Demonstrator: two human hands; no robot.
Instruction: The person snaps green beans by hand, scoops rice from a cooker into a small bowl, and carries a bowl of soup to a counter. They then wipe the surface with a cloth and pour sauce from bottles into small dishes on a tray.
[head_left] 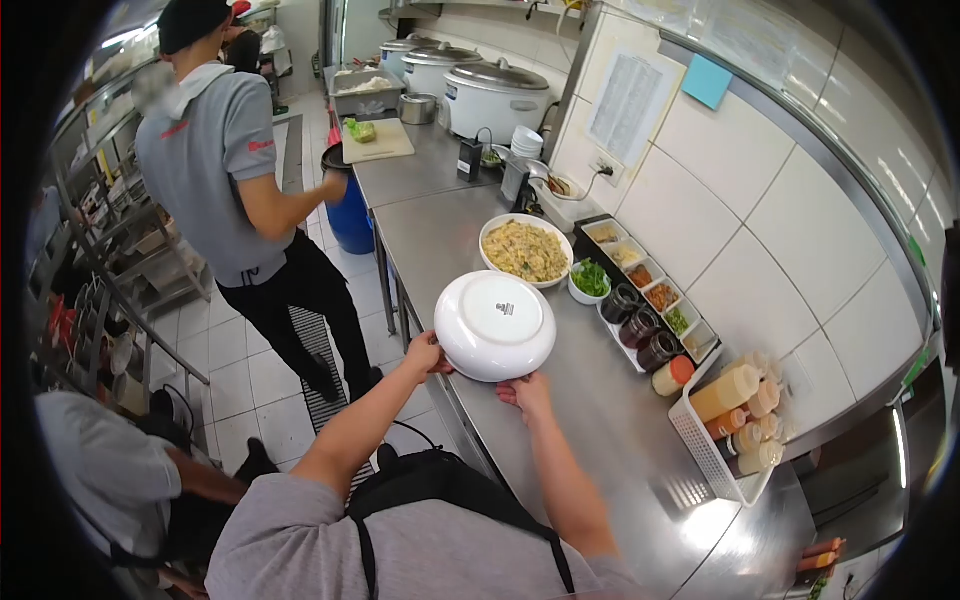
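Note:
A white round dish [470, 340] is upside down over the steel counter, its base with a small dark stamp facing up. My left hand [426, 356] grips its left rim, and my right hand [523, 394] grips the near right side of the rim. What lies under the dish is hidden. Just beyond it sits a white bowl of yellow fried rice [524, 250]. To the right of that rice stands a small white bowl of chopped green herbs [590, 280].
Along the wall run a rack of topping containers [642, 275], dark jars [640, 328] and a white basket [700, 440] of sauce bottles. Farther back are a cutting board [380, 142] with lettuce and several rice cookers [495, 98]. A co-worker [215, 170] stands left of the counter; another person [110, 470] is at lower left.

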